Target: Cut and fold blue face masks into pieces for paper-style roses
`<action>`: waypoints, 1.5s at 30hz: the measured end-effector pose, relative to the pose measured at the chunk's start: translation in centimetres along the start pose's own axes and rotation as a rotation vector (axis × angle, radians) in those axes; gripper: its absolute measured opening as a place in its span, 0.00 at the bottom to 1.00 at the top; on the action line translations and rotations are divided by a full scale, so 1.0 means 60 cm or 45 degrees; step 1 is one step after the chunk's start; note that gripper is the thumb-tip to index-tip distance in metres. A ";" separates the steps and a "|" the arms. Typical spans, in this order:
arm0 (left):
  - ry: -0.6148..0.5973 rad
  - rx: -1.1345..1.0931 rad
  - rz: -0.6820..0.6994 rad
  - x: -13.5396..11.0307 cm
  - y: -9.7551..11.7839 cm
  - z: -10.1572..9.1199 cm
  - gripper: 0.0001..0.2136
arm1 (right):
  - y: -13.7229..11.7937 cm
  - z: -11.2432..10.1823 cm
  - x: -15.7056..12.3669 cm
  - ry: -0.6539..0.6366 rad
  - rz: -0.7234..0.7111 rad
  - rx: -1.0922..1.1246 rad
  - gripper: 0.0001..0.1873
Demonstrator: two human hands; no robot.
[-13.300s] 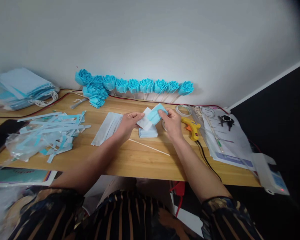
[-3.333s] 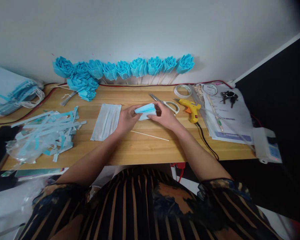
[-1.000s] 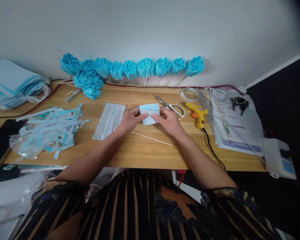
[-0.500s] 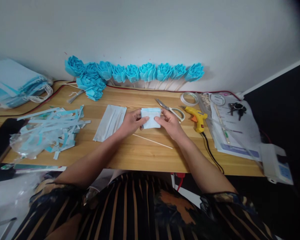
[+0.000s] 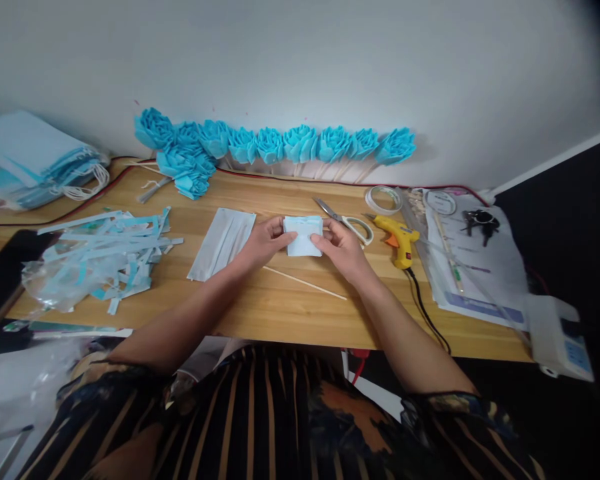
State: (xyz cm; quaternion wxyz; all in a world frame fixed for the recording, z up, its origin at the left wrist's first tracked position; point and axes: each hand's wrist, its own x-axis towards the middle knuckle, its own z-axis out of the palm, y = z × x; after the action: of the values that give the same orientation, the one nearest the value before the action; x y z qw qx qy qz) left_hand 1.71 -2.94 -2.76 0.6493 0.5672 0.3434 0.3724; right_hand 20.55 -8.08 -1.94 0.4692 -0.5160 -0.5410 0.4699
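Between both hands is a small stack of pale blue fabric squares (image 5: 304, 241), held up over the table. My left hand (image 5: 267, 241) is closed on its left edge, thumb on the front face. On the right edge, my right hand (image 5: 343, 247) pinches it the same way; the fingers behind are partly hidden. A flat pleated face mask piece (image 5: 222, 244) lies left of my left hand. Below the hands rests a thin wooden stick (image 5: 305, 283). Scissors (image 5: 347, 222) with white handles lie just beyond my right hand.
A yellow glue gun (image 5: 403, 241), tape roll (image 5: 383, 199), papers (image 5: 480, 260) and keys (image 5: 481, 223) are on the right. Blue fabric flowers (image 5: 300, 143) line the wall. Cut strips (image 5: 125, 247), a phone (image 5: 13, 277) and a bag of masks (image 5: 40, 157) occupy the left.
The view has shifted slightly. Both hands keep their hold on the fabric squares, whose front face now looks flatter and squarer.
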 end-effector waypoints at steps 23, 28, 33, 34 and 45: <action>0.168 0.076 0.080 -0.004 0.003 0.007 0.19 | -0.042 -0.028 -0.010 -0.155 -0.446 -1.455 0.05; 0.154 -0.061 0.142 -0.006 0.000 0.007 0.23 | -0.026 -0.029 0.000 0.115 -0.188 -0.709 0.11; -0.075 -0.015 0.148 -0.013 0.008 0.012 0.29 | -0.014 -0.010 -0.004 0.077 0.058 0.082 0.20; -0.119 0.010 0.141 -0.015 0.009 0.014 0.28 | -0.013 -0.006 -0.005 0.066 0.097 0.161 0.20; -0.143 0.071 0.132 -0.021 0.020 0.020 0.19 | -0.010 0.007 -0.001 0.007 0.215 0.357 0.24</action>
State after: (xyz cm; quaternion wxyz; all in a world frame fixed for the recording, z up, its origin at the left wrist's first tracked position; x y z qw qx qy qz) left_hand 2.02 -4.56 -1.40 0.6314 0.6220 0.2868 0.3636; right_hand 20.06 -8.19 -1.38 0.4969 -0.4903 -0.4236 0.5773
